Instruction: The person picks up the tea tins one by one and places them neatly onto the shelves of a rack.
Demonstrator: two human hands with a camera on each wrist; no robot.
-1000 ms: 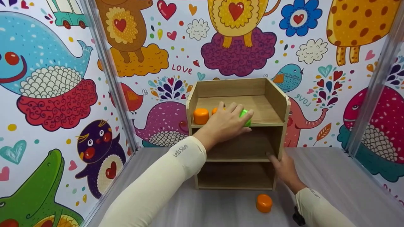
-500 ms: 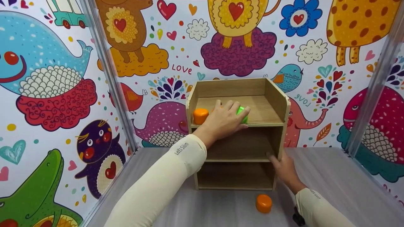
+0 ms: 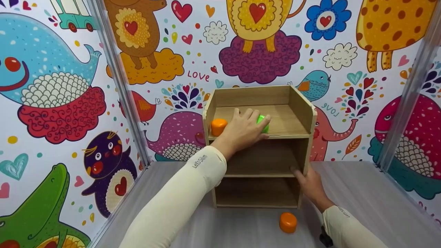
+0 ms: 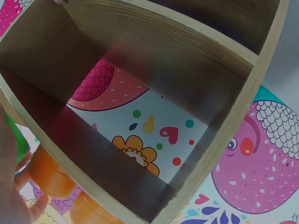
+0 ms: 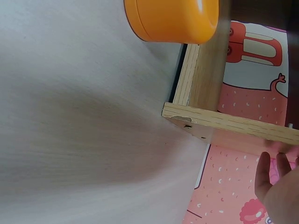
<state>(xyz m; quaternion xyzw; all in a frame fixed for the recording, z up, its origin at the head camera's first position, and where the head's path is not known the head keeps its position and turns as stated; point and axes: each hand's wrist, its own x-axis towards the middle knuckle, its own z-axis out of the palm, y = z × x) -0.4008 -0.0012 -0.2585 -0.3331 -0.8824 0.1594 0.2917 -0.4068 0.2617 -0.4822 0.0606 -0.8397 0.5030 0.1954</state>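
The left hand (image 3: 244, 129) is curled over a green cylinder (image 3: 260, 119) at the front of the top shelf, its fingers spread about it. In the left wrist view, its fingertips reach a middle orange cylinder (image 4: 51, 175), largely covered by the hand from above; whether they press on it I cannot tell. The right hand (image 3: 311, 186) grips the right side of a wooden shelf unit (image 3: 253, 97), thumb at the front edge and fingers along the outer face. The hands are well apart.

Left of the left hand, a corner orange cylinder (image 3: 218, 127) stands upright on the same top shelf, near the side wall. Two more compartments lie below. The unit stands on a grey bench (image 3: 248, 227), where a loose orange cylinder (image 3: 288, 222) sits just in front of its lower right corner.

Both arms wear cream sleeves (image 3: 172, 199), and a dark object (image 3: 325, 237) shows at the right wrist. Behind and to the sides rise walls (image 3: 193, 34) printed with cartoon animals and hearts, with metal posts (image 3: 119, 79) at the corners.
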